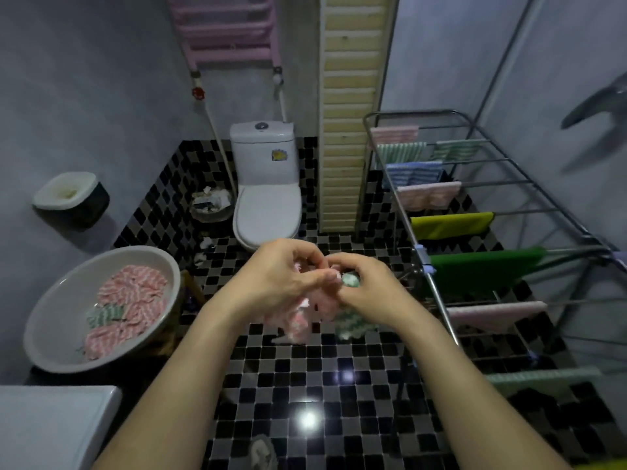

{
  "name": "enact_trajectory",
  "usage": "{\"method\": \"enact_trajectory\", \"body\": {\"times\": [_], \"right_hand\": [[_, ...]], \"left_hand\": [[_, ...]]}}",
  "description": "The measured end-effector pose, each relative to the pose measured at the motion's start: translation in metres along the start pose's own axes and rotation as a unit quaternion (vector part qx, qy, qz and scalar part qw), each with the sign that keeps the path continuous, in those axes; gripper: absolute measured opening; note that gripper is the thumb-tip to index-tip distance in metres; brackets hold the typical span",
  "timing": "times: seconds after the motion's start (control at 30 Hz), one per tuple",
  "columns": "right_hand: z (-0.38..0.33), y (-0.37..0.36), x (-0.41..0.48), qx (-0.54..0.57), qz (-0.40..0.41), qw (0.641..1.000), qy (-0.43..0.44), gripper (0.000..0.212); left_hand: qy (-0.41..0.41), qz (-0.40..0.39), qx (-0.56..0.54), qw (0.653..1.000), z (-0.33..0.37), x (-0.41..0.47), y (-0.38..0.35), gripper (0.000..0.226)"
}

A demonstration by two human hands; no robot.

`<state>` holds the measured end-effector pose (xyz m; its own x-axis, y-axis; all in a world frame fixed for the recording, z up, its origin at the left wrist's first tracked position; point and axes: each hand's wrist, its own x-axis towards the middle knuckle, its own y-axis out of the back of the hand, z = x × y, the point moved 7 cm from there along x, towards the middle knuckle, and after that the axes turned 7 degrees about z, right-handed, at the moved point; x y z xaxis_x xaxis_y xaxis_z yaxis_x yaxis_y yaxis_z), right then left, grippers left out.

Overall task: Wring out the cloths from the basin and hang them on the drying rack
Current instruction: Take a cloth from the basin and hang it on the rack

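From the head camera, and it's the only view we get: both hands are up over the middle of the tiled floor (pixel 305 385), close together and working the same wet bundle (pixel 295 320). The left hand (pixel 281 279) is curled tight round the pink-and-white part. The right hand (pixel 366 290) is clamped on the green-and-white end, knuckles touching its partner. The loose tails hang below both hands. That reads as the wringing step, mid-squeeze, though whether this is one cloth or two twisted together I cannot tell.

Over at the left edge of the floor sits the basin (pixel 61 300), and it is far from done: a heap of pink striped cloths (pixel 132 300) lies in it, with a green striped one tucked among them.

Along the right edge stands the drying rack (pixel 509 184), and there's real progress here. Rail after rail on its near side carries something: pastel striped cloths at the far end, then a yellow cloth (pixel 451 223), a green cloth (pixel 485 266) and paler ones nearer us. Most of its right side is bare rail, so there's room.

So I'd call it roughly half done, with this bundle to hang and the basin to clear
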<state>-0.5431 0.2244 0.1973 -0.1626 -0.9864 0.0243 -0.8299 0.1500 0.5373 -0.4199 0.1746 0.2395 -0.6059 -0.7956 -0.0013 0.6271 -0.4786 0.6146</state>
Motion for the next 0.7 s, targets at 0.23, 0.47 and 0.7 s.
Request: {"method": "enact_trajectory", "body": {"times": [0.23, 0.47, 0.7], "right_hand": [[0.040, 0.046, -0.046, -0.211, 0.013, 0.974, -0.087, 0.018], [0.067, 0.114, -0.103, -0.067, 0.094, 0.969, -0.218, 0.020], [0.068, 0.132, -0.165, 0.103, 0.282, 0.932, -0.204, 0.017]], "left_hand": [[-0.058, 0.023, 0.050, 0.997, 0.051, 0.002, -0.025, 0.024], [-0.018, -0.104, 0.000, 0.994, 0.058, -0.009, -0.044, 0.032], [-0.068, -0.143, 0.094, 0.983, 0.044, -0.028, -0.071, 0.010]]}}
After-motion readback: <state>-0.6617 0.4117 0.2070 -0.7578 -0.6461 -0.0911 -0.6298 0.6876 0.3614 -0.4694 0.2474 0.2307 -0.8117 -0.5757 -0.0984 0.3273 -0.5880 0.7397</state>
